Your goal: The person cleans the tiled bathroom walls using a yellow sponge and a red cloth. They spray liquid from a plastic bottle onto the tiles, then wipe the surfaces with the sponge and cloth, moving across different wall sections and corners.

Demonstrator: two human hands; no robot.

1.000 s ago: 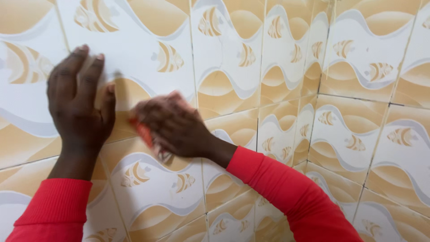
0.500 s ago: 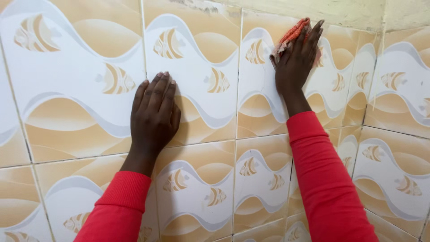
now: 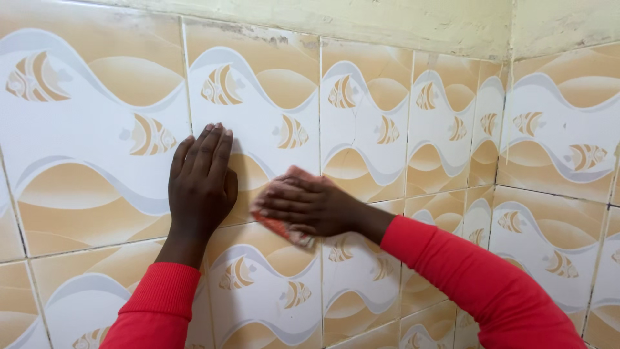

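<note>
Biggest first: tiled wall [image 3: 97, 194], filling nearly the whole view, beige and white waves with little striped fish. Met a second tiled face in a corner out toward 2 o'clock. Topped at 12 o'clock by a strip of rough, yellowish plaster [image 3: 387, 26], patchy along the edge.

Then two red sleeves [image 3: 478, 284] coming up from 6 and 4 o'clock.

Left hand [image 3: 200, 184] laid flat on the wall just left of centre, fingers straight, close together and pointing to 12 – gripped nothing, just leaned on the tile. Right hand [image 3: 310, 207] sat at about 4 o'clock from it, near but not touching, fingers stretched toward 9 o'clock and spread over an orange cloth [image 3: 284, 229], pinning it against the wall. Held the cloth more by pressing than by a fist; couldn't tell how much was tucked under the palm. Cloth itself sat near a horizontal grout line, a rumpled bit poking out below the hand at 5 o'clock.

What could go wrong, as a guess: glossy tile plus a flat palm – left hand could've slid if wet, and taken the balance with it. Cloth only pinned, so could've slipped out on a fast stroke. Loose end might've snagged on rough grout. Crumbly plaster at 12 o'clock might've shed grit onto the tiles if brushed.
</note>
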